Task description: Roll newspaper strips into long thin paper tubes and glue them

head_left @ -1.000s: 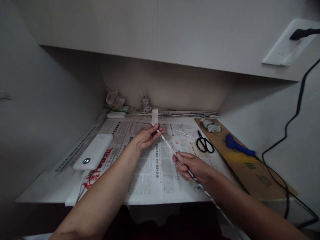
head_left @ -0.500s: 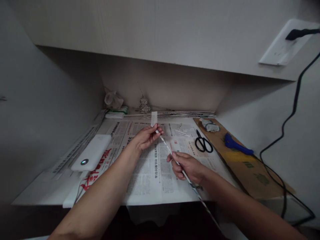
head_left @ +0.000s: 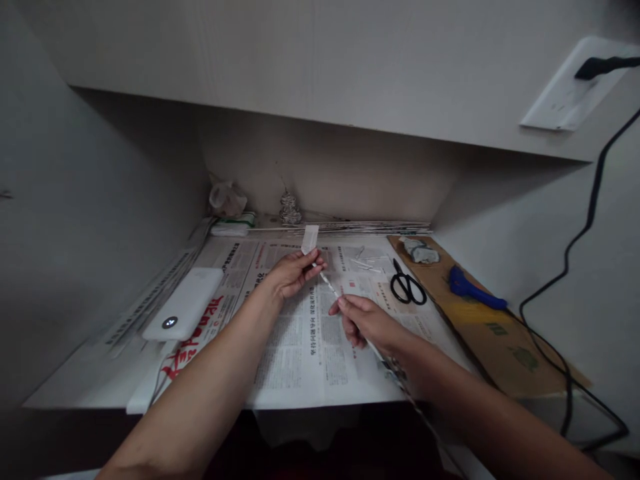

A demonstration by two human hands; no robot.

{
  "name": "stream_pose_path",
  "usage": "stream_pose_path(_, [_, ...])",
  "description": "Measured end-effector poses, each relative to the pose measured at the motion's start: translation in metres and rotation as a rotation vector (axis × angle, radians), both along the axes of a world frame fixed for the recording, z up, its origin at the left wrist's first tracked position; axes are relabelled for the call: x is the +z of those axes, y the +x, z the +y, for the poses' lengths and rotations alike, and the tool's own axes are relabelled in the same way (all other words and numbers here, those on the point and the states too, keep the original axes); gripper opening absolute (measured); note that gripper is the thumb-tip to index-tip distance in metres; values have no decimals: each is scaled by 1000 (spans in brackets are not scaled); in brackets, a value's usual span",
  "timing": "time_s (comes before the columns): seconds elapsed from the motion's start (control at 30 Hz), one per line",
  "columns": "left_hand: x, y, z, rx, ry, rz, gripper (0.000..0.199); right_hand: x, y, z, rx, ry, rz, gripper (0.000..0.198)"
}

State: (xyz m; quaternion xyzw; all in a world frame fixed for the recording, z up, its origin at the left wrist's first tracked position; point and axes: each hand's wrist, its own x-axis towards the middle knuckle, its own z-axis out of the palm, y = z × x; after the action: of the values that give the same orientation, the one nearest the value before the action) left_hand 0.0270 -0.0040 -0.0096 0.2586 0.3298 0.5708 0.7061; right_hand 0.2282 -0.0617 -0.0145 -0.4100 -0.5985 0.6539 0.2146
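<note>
A thin rolled paper stick (head_left: pixel 329 285) runs slantwise between my hands, from the middle of the table down past the front edge at right. My left hand (head_left: pixel 299 272) pinches its upper end, where a flat strip of white paper (head_left: pixel 310 238) sticks out beyond the fingertips. Lower down, my right hand (head_left: pixel 364 320) is closed on the stick with thumb and forefinger. The stick's lower part passes under the right wrist and looks blurred. Printed newspaper (head_left: pixel 295 360) covers the table beneath both hands.
Black-handled scissors (head_left: pixel 408 288) and small white paper pieces (head_left: pixel 367 263) lie right of my hands. A blue glue gun (head_left: pixel 473 290) rests on cardboard (head_left: pixel 500 333). A white power bank (head_left: pixel 184 303) is at left. Long paper sticks (head_left: pixel 370 228) lie along the back. A black cable (head_left: pixel 567 247) hangs at right.
My right hand has slid a little up along the stick, closer to my left hand. The flat paper end has tilted slightly; my left hand stays almost in place.
</note>
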Motion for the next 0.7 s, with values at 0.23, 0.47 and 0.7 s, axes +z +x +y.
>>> stream_pose_path(0.23, [3,-1,-5,-84,79,-25,16,-4,5,3,7,-155,183,34])
stream_pose_path(0.47, [4,0,-4,-38,45,31,12,-1,4,1,-9,-26,49,35])
stream_pose_path(0.7, [3,0,-3,-44,50,36,12,-3,6,1,8,-96,124,35])
